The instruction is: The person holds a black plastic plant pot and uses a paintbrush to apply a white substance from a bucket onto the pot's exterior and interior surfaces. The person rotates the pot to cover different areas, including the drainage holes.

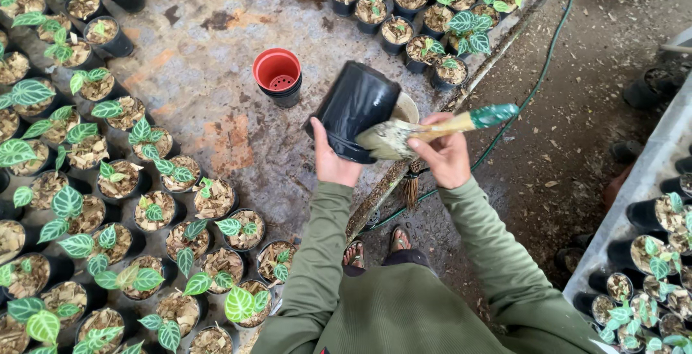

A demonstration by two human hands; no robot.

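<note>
Seedling pots (108,181) crowding left, red pot (277,70) ahead, left hand (333,161) grip clasping black pot (355,109), right hand (445,156) pinching trowel (425,132).

No packages, labels, signs or screens show, as far as visible

A stained, damp concrete floor (209,102) carries everything. A red pot nested in a black pot (278,76) stands on its bare middle. Left of that pot crowd potted seedlings (108,174); beyond it, another row (425,8). A green hose (537,80) runs to its right.
</note>
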